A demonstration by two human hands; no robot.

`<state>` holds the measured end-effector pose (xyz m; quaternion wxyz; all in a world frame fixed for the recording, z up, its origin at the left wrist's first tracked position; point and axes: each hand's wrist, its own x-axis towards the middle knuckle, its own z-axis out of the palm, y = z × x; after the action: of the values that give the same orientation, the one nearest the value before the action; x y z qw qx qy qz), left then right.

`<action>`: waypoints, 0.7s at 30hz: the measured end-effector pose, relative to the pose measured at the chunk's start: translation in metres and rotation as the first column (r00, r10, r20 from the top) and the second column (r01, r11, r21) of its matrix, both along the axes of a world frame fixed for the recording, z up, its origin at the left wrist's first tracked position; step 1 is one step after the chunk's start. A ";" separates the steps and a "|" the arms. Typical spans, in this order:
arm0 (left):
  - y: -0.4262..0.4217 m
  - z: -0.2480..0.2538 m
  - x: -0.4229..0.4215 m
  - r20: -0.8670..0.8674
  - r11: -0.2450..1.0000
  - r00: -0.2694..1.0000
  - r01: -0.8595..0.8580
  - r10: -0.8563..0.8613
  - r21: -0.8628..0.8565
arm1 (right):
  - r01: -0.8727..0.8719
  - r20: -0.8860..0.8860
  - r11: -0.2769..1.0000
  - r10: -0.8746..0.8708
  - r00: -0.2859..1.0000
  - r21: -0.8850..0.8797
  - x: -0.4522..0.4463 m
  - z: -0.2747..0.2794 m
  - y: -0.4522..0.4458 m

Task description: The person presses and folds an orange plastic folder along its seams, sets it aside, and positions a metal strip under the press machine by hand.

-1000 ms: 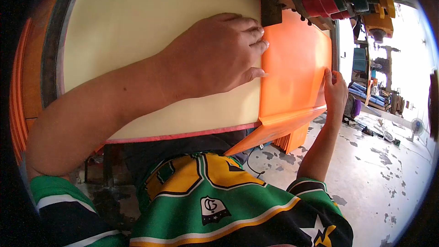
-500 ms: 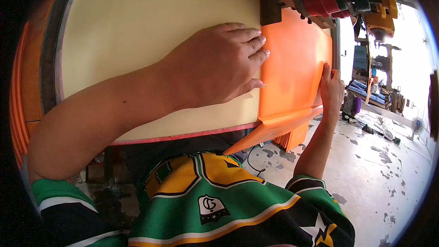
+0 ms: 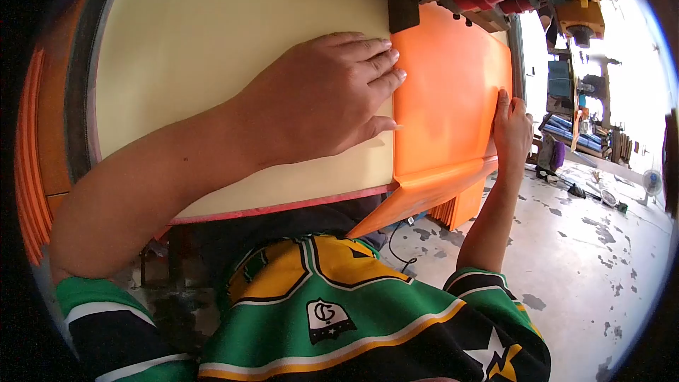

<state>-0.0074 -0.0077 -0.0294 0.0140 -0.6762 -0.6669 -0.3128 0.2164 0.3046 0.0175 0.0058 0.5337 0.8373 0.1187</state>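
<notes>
Slid a little nearer the body since a second ago with the left hand (image 3: 346, 95), and slightly farther from it along the outer edge with the right hand (image 3: 514, 127). In the head view, resting left palm down on a cream panel (image 3: 212, 42), grasping nothing, with fingers extended, barely parted, reaching just over the border onto an orange sheet (image 3: 453, 92), and with thumb spread apart. On the right, bent at the fingers, with thumb along the sheet's outer margin; cannot tell whether pinching it. For the sheet: lying smooth and glossy by the panel's right end, near a dark block (image 3: 403, 8), then creased and slanting down in a flap toward the striped shirt (image 3: 332, 297).
</notes>
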 end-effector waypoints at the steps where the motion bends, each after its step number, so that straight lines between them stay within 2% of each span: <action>1: 0.000 0.000 0.000 -0.003 1.000 1.000 -0.003 0.003 0.003 | -0.018 -0.021 1.000 0.018 1.000 0.001 0.000 0.002 -0.005; 4: 0.002 0.004 -0.002 -0.013 1.000 1.000 0.004 -0.004 0.004 | -0.046 -0.080 0.999 0.044 0.996 -0.027 -0.006 0.013 -0.023; 6: 0.003 0.006 -0.002 -0.026 1.000 0.999 0.022 -0.022 -0.004 | -0.338 -0.157 0.941 0.338 0.928 0.026 -0.009 0.014 -0.036; 7: 0.001 0.005 -0.003 -0.022 1.000 1.000 0.020 -0.020 -0.005 | -0.500 -0.293 0.866 0.472 0.831 -0.022 -0.015 0.015 -0.046; 8: 0.000 0.008 -0.003 -0.023 1.000 0.999 0.022 -0.022 -0.010 | -0.481 -0.316 0.877 0.450 0.835 -0.021 -0.020 0.016 -0.056; 10: 0.000 0.012 -0.003 -0.051 0.998 0.998 0.036 -0.039 -0.049 | -0.643 -0.448 0.757 0.536 0.715 -0.121 -0.031 0.013 -0.074; 11: 0.000 0.015 -0.003 -0.061 0.997 0.998 0.027 -0.032 -0.076 | -0.623 -0.482 0.774 0.505 0.716 -0.115 -0.035 0.011 -0.077; 13: 0.003 0.022 -0.004 -0.086 0.992 0.993 0.074 -0.082 -0.103 | -0.789 -0.441 0.611 0.694 0.569 -0.056 -0.043 0.004 -0.080; 14: 0.006 0.023 -0.003 -0.074 0.990 0.993 0.087 -0.095 -0.107 | -0.769 -0.479 0.638 0.661 0.577 -0.045 -0.047 0.001 -0.080; 16: 0.008 0.027 -0.001 -0.108 0.977 0.985 0.114 -0.135 -0.180 | -0.869 -0.417 0.495 0.783 0.462 -0.033 -0.056 -0.005 -0.081; 17: 0.010 0.027 0.001 -0.112 0.968 0.984 0.111 -0.139 -0.225 | -0.885 -0.423 0.466 0.798 0.430 -0.021 -0.059 -0.011 -0.081; 18: 0.012 0.028 0.001 -0.129 0.958 0.976 0.139 -0.176 -0.253 | -0.868 -0.452 0.496 0.771 0.448 -0.015 -0.062 -0.017 -0.080; 20: 0.012 0.029 0.000 -0.135 0.958 0.981 0.101 -0.141 -0.268 | -0.921 -0.381 0.382 0.865 0.326 0.077 -0.069 -0.029 -0.081; 21: 0.012 0.031 0.000 -0.148 0.946 0.973 0.124 -0.174 -0.298 | -0.926 -0.387 0.363 0.872 0.298 0.105 -0.071 -0.026 -0.083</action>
<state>-0.0073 0.0041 0.0014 -0.0504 -0.7442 -0.6482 -0.1531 0.1455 0.2217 -0.0081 -0.1865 -0.0178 0.9803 -0.0624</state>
